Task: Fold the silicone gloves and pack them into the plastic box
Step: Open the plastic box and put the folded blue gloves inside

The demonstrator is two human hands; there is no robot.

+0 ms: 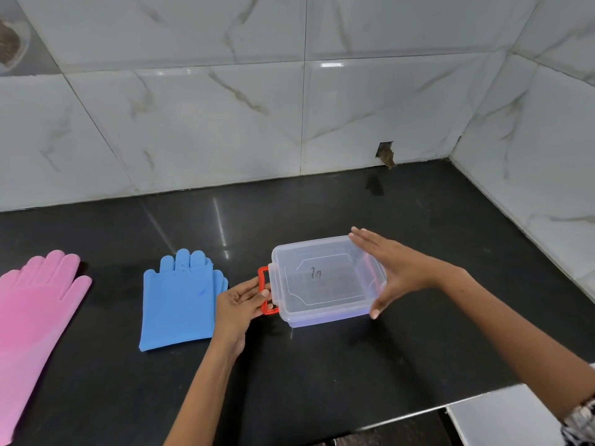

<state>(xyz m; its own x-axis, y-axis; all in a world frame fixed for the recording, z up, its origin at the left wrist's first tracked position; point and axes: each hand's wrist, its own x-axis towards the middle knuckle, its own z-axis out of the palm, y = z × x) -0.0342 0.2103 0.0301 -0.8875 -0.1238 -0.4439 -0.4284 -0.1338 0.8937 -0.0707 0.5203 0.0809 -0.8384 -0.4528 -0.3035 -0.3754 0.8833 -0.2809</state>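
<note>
My left hand (240, 304) grips the plastic box (325, 281) by its red latch (265, 290); my right hand (391, 268), spread wide, presses its opposite end. The lid's scrawl is unreadable.

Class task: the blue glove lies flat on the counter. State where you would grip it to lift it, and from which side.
Probably the blue glove by its wide cuff edge nearest the person, coming from the front: that straight edge is free and clear of the left hand.

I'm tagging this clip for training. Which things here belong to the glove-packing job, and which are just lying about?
Part of the job:
blue gloves
pink glove
plastic box with its red latch

Just there:
white slab at the counter's near edge
jar at top left
</note>
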